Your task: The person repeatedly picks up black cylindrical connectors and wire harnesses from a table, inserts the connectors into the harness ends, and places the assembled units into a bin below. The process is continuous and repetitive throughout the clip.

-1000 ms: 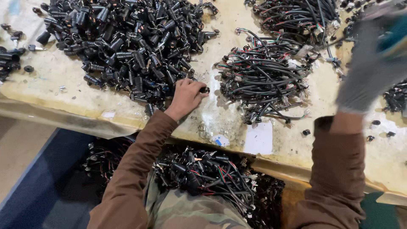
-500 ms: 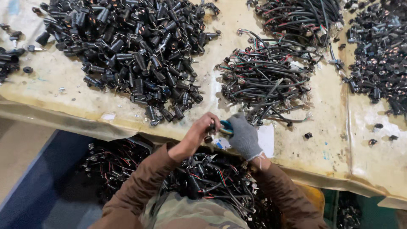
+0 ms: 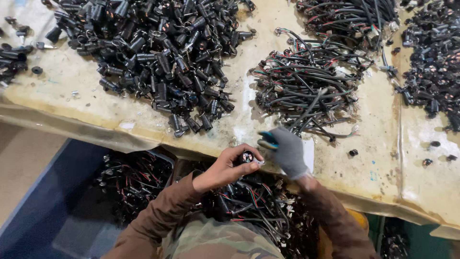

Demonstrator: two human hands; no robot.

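We've got a worn tan table (image 3: 373, 158) loaded with parts. Toward its far left sits a big heap of black cylindrical connectors (image 3: 158, 57), and right of that heap a tangle of black, red and green wire harnesses (image 3: 306, 91). More black parts (image 3: 431, 72) pile up at the table's right end, with a few loose black bits (image 3: 353, 152) scattered on the bare top. Under the near edge of the table there's a bin of finished wired pieces (image 3: 249, 206), so our arms reach over it.

Right at the table's near edge, our bare left hand (image 3: 225, 169) is pinched tight around one small black round connector (image 3: 247, 157), held at the fingertips, face up. Our grey-gloved right hand (image 3: 286, 149) is just beside it, fingers curled; we can't tell if it's gripping anything.
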